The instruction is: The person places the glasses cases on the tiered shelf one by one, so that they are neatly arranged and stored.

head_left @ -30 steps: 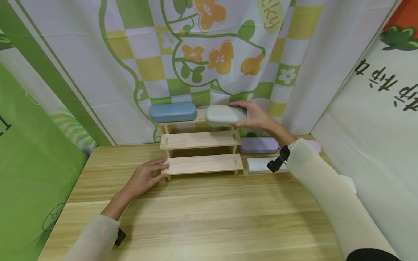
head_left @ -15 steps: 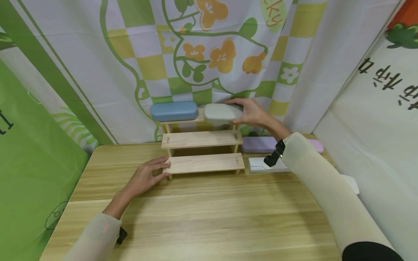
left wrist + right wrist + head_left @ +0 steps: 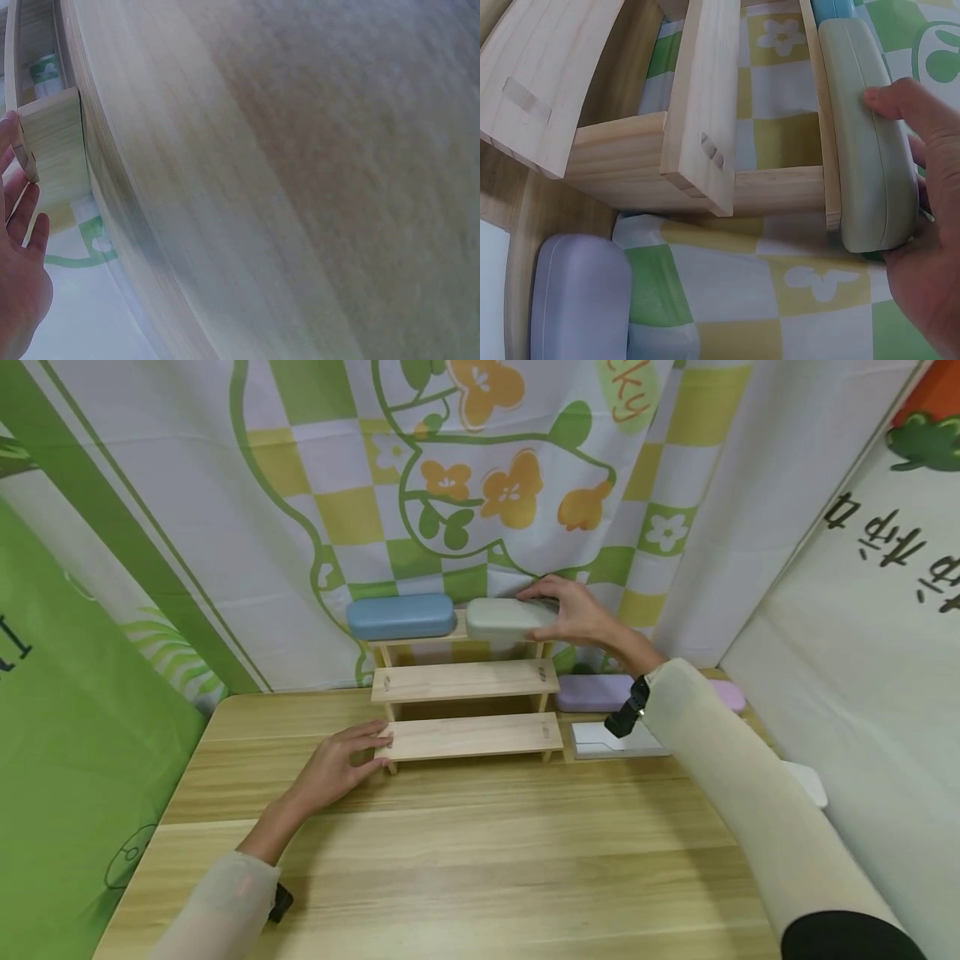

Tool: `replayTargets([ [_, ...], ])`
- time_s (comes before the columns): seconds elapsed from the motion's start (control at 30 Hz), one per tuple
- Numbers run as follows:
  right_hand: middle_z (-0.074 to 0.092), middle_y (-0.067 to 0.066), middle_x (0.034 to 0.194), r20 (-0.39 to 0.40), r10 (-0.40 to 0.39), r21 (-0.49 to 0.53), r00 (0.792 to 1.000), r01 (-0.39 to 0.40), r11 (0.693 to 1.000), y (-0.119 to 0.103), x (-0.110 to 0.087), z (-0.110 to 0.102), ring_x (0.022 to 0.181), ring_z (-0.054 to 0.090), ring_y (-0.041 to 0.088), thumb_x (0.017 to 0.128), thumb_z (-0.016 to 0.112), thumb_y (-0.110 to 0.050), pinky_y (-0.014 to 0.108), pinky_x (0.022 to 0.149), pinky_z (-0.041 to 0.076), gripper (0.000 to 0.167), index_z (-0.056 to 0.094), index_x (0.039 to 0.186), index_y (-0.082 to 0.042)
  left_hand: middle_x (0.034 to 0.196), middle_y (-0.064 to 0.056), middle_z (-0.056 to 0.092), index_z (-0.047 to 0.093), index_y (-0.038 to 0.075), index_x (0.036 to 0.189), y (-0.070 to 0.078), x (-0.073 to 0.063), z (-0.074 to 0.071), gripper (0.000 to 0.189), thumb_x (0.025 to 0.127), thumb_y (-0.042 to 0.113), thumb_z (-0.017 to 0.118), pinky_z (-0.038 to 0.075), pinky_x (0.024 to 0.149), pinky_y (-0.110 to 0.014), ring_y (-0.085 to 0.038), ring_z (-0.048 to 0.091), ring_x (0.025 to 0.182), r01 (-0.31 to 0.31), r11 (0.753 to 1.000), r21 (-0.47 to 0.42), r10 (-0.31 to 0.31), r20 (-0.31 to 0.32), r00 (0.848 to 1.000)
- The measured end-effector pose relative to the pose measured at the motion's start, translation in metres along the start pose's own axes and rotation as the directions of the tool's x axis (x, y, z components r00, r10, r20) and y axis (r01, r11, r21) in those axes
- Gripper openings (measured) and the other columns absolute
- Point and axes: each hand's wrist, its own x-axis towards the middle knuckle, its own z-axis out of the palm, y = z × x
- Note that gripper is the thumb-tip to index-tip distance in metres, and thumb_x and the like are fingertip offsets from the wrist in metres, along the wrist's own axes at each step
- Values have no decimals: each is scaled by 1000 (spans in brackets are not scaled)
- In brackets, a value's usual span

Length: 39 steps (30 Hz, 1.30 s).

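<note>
A pale green glasses case (image 3: 498,619) lies on the right part of the top step of a three-step wooden rack (image 3: 465,681). My right hand (image 3: 581,614) grips its right end. In the right wrist view the thumb presses one side of the case (image 3: 866,142), and the other fingers are partly hidden behind it. Left of it, a blue glasses case (image 3: 401,616) sits on the same step, with a narrow gap between them. My left hand (image 3: 330,768) holds the left end of the lowest step, fingers on the board and thumb at its front edge.
A lavender case (image 3: 595,693) lies on the table (image 3: 480,860) right of the rack, with a white flat box (image 3: 600,739) before it. Farther right, a pinkish case (image 3: 727,695) is partly behind my right sleeve. A patterned curtain (image 3: 510,493) hangs directly behind the rack.
The pale green case has moved slightly left and settled level on the top step, nearer the blue case. My right hand went with it. My left hand keeps its place on the rack.
</note>
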Motion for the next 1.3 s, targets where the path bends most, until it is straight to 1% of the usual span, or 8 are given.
replayTargets([
  [0.23,70,19,132,-26,0,-17,1000,0,1000,-3,0,0,115,64,35,80,93,-17,51,93,54,57,73,131,-3,144,-18,66,79,4,123,1,-1,0,38,87,10,88,57,105,-51,-37,64,132,13,1000,1,-13,2,1000],
  [0.43,72,17,130,-40,-17,-33,999,16,999,-2,3,2,118,65,35,81,93,-16,52,96,55,53,75,128,-2,143,-18,66,79,4,124,1,-1,0,38,87,10,88,57,105,-51,-37,65,131,12,1000,5,-12,0,1000],
  [0.63,72,17,132,-45,-26,-42,999,25,999,-1,5,3,118,65,36,82,93,-15,52,97,56,52,74,129,-2,142,-18,67,79,4,123,1,-1,0,37,87,10,88,57,104,-52,-38,65,131,5,1000,6,-5,-5,1000],
  [0.9,71,18,134,-53,-42,-55,998,39,998,-3,6,2,121,63,38,83,92,-15,54,100,55,52,74,130,-1,140,-21,67,79,2,122,0,1,2,37,86,6,88,57,102,-55,-40,66,129,-19,1000,4,19,-26,999],
  [1.13,71,19,131,-59,-56,-80,997,51,995,-4,5,3,121,63,39,83,92,-15,54,104,53,52,73,130,0,142,-20,66,79,3,123,0,0,2,38,87,7,88,57,103,-54,-39,65,130,-3,1000,4,3,-8,1000],
  [1.3,70,20,133,-70,-63,-81,996,57,995,-5,2,2,122,62,40,83,93,-15,54,106,51,55,72,131,0,142,-20,66,78,3,124,1,0,1,38,87,8,88,56,105,-54,-39,65,131,0,1000,1,0,-7,1000],
])
